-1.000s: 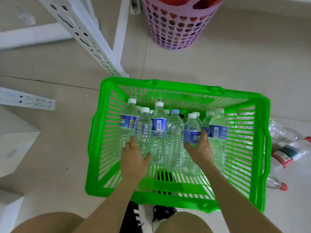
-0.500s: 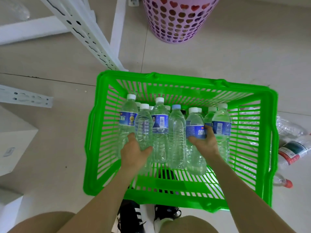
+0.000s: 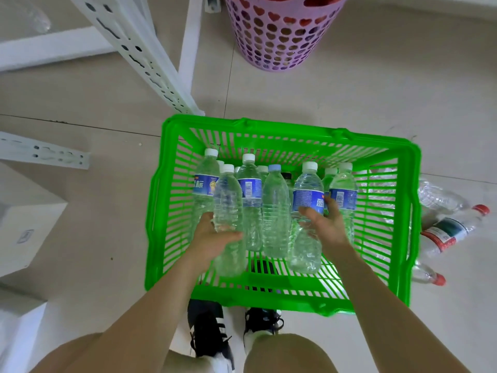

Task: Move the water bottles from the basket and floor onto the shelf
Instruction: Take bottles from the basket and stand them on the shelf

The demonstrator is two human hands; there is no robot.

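Observation:
A green slatted basket (image 3: 408,211) sits on the floor and holds several clear water bottles standing upright. My left hand (image 3: 212,238) grips an unlabelled bottle (image 3: 228,200) round its middle. My right hand (image 3: 326,224) grips a blue-labelled bottle (image 3: 308,189). Both held bottles are raised above their neighbours inside the basket. To the right of the basket, red-capped bottles (image 3: 454,230) lie on the floor. The white shelf frame (image 3: 139,52) stands at the upper left.
A pink basket with heart-shaped holes (image 3: 279,36) stands behind the green one. White boxes (image 3: 24,219) sit at the left edge. A white perforated rail (image 3: 43,154) lies on the tile floor. My shoes (image 3: 209,332) are just below the basket's near rim.
Both hands closed round their bottles and lifted them; the two bottles now stand higher and nearer the camera than the rest. The view shifted slightly.

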